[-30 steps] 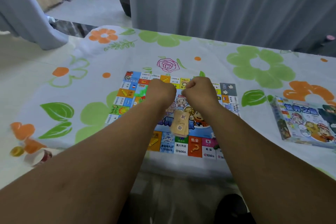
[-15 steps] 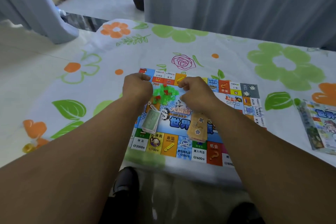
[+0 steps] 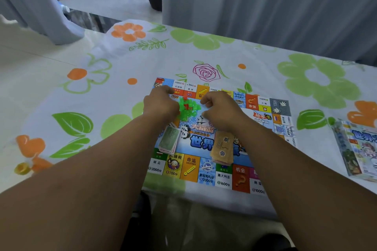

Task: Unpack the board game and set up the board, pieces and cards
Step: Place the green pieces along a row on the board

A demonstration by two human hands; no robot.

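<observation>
At frame centre, the left hand (image 3: 161, 104) and right hand (image 3: 220, 110) are curling on either side of a cluster of green and red translucent plastic pieces (image 3: 188, 109) lying on the colourful printed game board (image 3: 189, 167). I cannot tell whether they are gripping it. A sharp tug risks scattering pieces off the board.

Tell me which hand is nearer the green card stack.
Left. The left hand sits just beyond the green card stack; the right hand is farther off to its right.
</observation>
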